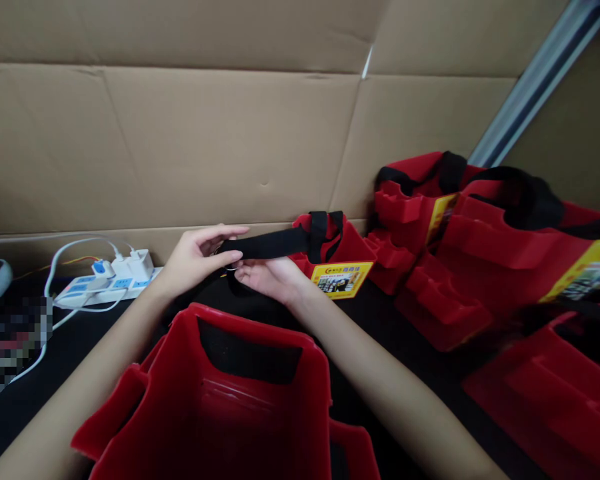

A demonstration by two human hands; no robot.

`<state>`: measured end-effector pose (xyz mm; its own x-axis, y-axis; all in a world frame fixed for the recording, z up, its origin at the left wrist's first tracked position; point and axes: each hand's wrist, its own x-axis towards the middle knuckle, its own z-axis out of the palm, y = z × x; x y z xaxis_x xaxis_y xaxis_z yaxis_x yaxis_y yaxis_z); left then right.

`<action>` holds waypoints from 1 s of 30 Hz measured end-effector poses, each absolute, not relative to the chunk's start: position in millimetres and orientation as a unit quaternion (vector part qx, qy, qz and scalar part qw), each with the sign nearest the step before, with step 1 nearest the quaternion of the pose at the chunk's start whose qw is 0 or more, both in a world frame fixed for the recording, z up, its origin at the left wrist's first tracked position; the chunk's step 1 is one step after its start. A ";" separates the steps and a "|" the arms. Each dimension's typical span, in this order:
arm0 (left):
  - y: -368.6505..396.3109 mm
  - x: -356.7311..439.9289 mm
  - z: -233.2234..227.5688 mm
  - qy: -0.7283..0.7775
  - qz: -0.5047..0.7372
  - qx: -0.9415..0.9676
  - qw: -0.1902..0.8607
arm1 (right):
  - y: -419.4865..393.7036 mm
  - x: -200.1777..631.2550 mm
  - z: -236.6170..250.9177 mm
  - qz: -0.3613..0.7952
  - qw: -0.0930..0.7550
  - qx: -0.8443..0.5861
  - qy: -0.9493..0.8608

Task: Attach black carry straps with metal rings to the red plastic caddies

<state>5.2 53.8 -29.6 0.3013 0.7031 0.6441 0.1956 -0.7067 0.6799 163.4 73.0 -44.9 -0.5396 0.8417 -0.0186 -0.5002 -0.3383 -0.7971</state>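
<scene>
A black webbing strap [275,244] stretches sideways above the black surface. My left hand [203,252] pinches its left end between thumb and fingers. Palm up and just below, my right hand [270,277] has its fingers curled at the same end, where a small shiny piece shows; its exact grip is partly hidden. Nearest to me stands an open red plastic box [260,407] with side pockets and a cutout in its far wall, between my forearms. Behind the strap's right end is a smaller-looking red box [357,250] with black straps and a yellow label.
More red boxes with black straps stand on the right, among them one at the back [400,207] and a larger-looking one [505,247]. A white power strip [73,290] with plugs and cables lies left. A cardboard wall [230,147] closes off the back.
</scene>
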 end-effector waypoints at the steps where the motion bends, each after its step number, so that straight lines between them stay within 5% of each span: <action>1: 52.8 3.7 -28.5 0.297 0.518 0.762 0.251 | 74.1 165.0 -44.2 0.787 0.425 -0.223 -0.388; 15: 78.2 -14.3 -31.9 0.350 0.703 0.594 0.175 | 81.1 176.5 -35.4 0.749 0.438 -0.223 -0.444; 21: 78.0 -31.0 -28.3 0.360 0.667 0.642 0.118 | 82.3 187.1 -29.2 0.741 0.416 -0.227 -0.476; 30: 64.8 -20.7 -26.2 0.390 0.532 0.720 0.213 | 87.0 186.9 -34.6 0.704 0.420 -0.248 -0.517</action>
